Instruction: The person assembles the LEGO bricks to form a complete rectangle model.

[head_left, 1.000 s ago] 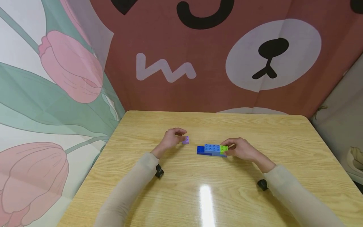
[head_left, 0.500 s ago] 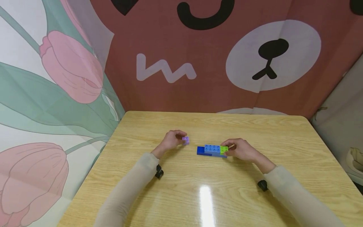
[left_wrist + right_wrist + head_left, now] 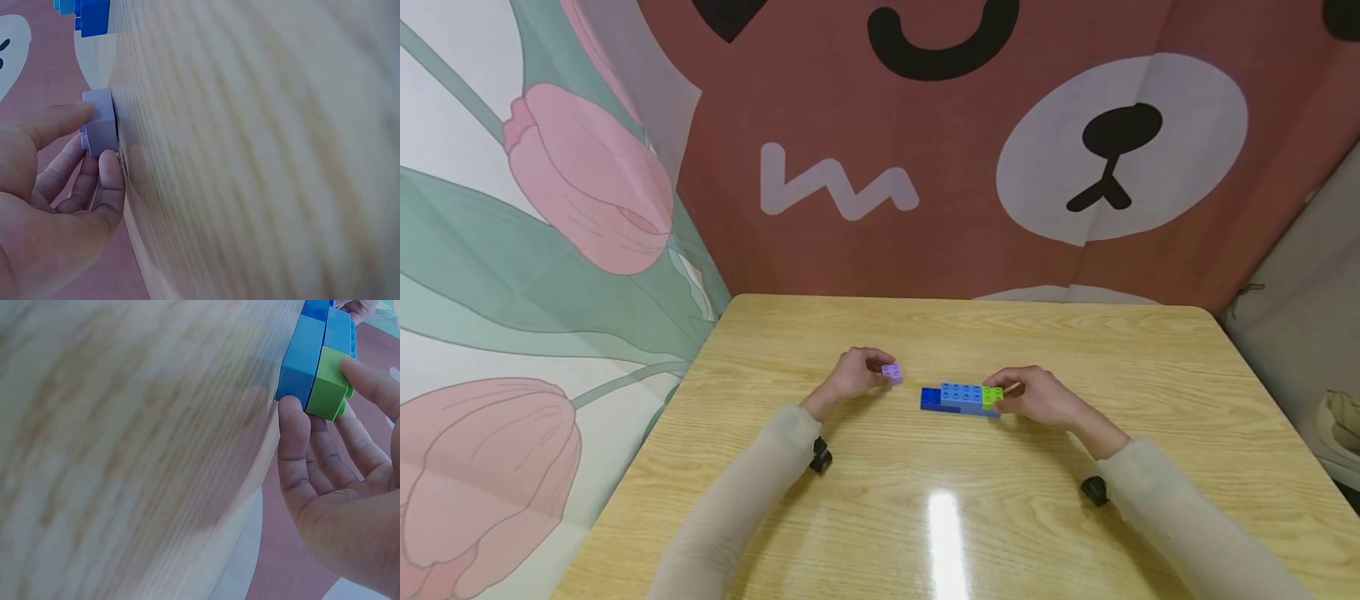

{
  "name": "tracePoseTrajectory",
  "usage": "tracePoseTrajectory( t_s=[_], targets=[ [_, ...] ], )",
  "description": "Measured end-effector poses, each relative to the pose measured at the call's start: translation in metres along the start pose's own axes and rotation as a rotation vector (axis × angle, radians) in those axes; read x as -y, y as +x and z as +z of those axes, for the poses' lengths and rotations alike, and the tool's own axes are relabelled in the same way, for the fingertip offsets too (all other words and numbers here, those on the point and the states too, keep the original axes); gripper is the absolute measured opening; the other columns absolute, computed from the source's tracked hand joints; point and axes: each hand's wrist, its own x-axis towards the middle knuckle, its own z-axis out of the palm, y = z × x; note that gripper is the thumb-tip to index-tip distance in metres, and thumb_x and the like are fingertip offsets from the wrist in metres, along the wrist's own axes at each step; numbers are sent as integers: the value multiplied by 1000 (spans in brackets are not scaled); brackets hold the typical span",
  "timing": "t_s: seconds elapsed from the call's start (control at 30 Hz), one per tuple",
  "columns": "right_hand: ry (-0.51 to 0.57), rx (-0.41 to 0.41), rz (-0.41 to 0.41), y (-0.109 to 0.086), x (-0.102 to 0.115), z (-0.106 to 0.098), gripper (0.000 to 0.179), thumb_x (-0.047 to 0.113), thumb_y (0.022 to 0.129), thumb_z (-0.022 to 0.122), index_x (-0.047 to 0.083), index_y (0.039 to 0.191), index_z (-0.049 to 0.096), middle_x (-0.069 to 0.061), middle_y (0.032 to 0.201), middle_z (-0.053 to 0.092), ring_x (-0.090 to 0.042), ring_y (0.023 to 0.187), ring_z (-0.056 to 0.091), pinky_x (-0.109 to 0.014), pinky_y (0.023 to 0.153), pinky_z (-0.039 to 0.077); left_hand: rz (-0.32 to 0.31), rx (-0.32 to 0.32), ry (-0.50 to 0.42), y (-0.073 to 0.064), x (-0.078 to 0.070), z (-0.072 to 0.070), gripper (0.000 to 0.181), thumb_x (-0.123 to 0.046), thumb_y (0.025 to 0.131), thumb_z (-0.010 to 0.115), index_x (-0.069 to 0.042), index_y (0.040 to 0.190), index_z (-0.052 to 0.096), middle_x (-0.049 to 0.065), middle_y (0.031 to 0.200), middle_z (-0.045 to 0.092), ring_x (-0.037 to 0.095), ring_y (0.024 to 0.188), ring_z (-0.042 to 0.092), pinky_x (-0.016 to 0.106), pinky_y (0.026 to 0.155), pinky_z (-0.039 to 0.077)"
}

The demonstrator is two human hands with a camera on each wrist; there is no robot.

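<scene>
Between the thumb and fingers of my left hand (image 3: 853, 373) is a small purple building brick (image 3: 892, 372) with studs on top. The left wrist view shows the purple brick (image 3: 102, 128) close over the tabletop, thumb on one side and fingers at its end. To its right lies a low two-layer build: a dark blue brick (image 3: 930, 397) at the left end, a light blue brick (image 3: 961, 392) on the upper layer, and a lime green brick (image 3: 992, 394) at the upper right end. My right hand (image 3: 1037, 394) grips that end, its thumb against the green brick (image 3: 329, 382).
The wood-grain table (image 3: 850, 533) carries a bright light reflection near the front. A cartoon-printed curtain (image 3: 820, 250) hangs behind its far edge, and a tulip-printed one (image 3: 587, 183) on the left. A black wrist device (image 3: 1095, 490) sits under the right sleeve, another (image 3: 822, 456) under the left.
The left hand has drawn slightly nearer to me. The purple brick has turned a little in its fingers and shows more of its studs. The right hand and the build stay put.
</scene>
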Motion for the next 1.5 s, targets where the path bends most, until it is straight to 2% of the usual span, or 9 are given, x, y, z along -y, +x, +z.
tracePoseTrajectory(
  t_s=[0.4,0.63,1.07,1.2,1.37,1.5],
  targets=[
    [-6,-2,-5,0,1,0,34,9,90,78,4,123,71,-13,119,66,-28,98,66,-35,74,56,35,-7,-14,-3,-3,-4,33,1,87,80,-6,119,75,4,110,70,18,97,63,32,83,52],
    [-3,0,6,0,1,0,34,10,91,78,5,123,70,-13,119,66,-27,98,65,-35,73,55,42,27,-46,-6,-12,-5,34,-1,89,78,-10,122,74,2,114,69,18,104,63,34,87,52],
    [10,0,21,0,2,0,35,10,91,78,5,124,70,-13,119,65,-26,98,65,-36,72,55,177,92,31,-10,-37,2,34,-3,89,80,-8,122,74,2,113,70,19,104,65,32,88,52],
    [5,3,11,0,1,0,34,10,91,78,5,124,70,-12,118,65,-26,98,65,-36,72,54,170,112,8,-12,-42,7,33,-3,88,80,-9,121,74,1,111,70,20,104,65,32,87,52],
    [4,3,2,0,0,0,34,10,91,78,5,123,71,-11,117,66,-27,98,65,-36,72,55,122,147,-40,-14,-47,13,32,-7,89,80,-11,120,74,-3,108,69,21,105,64,31,83,52],
    [3,3,-2,0,0,-1,33,10,91,78,5,123,71,-11,117,66,-27,98,65,-36,72,55,125,164,-51,-15,-47,17,31,-7,90,80,-12,120,74,-5,108,69,18,104,64,30,82,52]
  ],
)
